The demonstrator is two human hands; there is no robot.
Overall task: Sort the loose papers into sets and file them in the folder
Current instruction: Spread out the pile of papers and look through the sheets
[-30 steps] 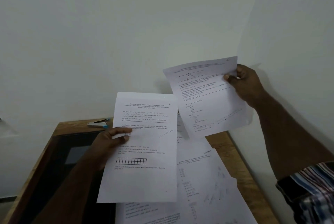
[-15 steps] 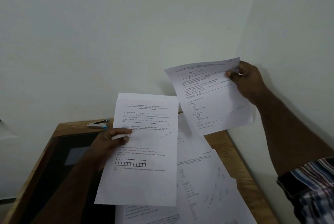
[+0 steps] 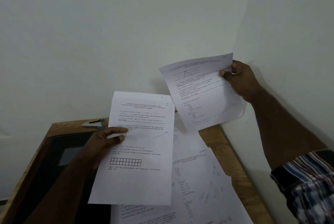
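Observation:
My left hand pinches a printed sheet with a grid drawing by its left edge, holding it up over the desk; a second sheet's top edge peeks out behind it. My right hand pinches another printed sheet with a line diagram at its upper right corner, raised and tilted near the wall corner. Several loose papers lie spread on the wooden desk below both hands. No folder is clearly recognisable.
A stapler lies at the desk's back edge. A dark panel covers the desk's left part. White walls meet in a corner close behind and to the right of the desk.
The right hand has lifted its sheet slightly higher and tilted it a little more. The left hand's sheet has stayed almost still.

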